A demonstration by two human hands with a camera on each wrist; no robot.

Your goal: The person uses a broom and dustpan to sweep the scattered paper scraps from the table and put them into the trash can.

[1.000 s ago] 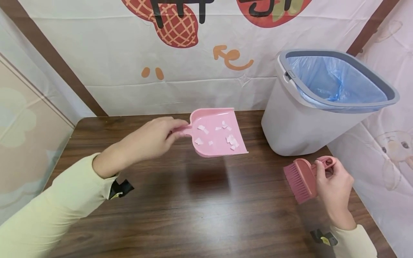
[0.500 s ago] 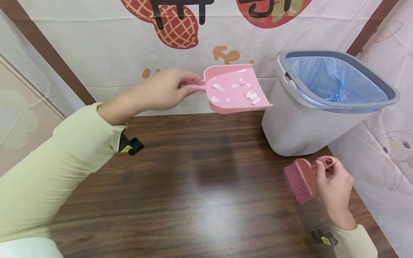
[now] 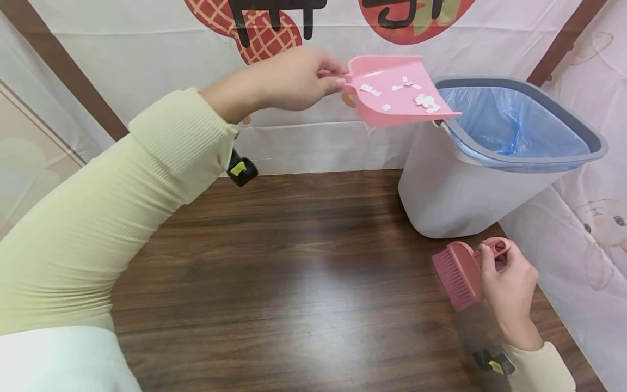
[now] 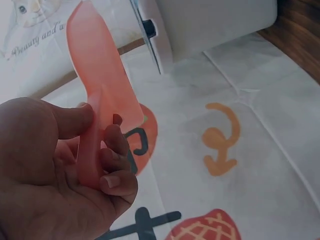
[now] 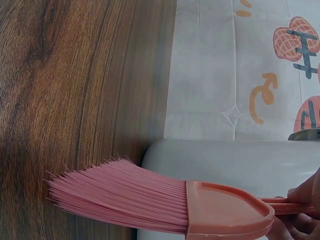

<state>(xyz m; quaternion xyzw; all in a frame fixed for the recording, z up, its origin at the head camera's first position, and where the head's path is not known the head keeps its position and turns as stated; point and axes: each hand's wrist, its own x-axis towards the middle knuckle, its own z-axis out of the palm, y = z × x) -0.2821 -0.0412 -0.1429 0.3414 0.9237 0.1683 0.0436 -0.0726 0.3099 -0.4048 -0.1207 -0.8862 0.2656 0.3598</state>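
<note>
My left hand (image 3: 289,79) grips the handle of a pink dustpan (image 3: 392,100), raised well above the table. Scraps of white paper (image 3: 426,102) lie scattered on the pan, several bunched near its front lip. That lip overlaps the left rim of a grey trash bin (image 3: 450,185) in the head view. From the left wrist, the thumb and curled fingers show around the dustpan handle (image 4: 91,150). My right hand (image 3: 511,286) holds a small pink brush (image 3: 465,272) by its looped handle, low at the table's right side. Its bristles (image 5: 115,197) point left in the head view.
A blue plastic liner (image 3: 514,120) lines the bin, which stands at the back right of the dark wooden table (image 3: 294,272). Behind the table hangs a white printed cloth (image 3: 303,147). Another printed sheet (image 3: 588,228) hangs along the right side.
My left hand has lifted the dustpan from low over the table up and to the right, to the bin's rim, with the scraps still on it. The right hand and brush have stayed put.
</note>
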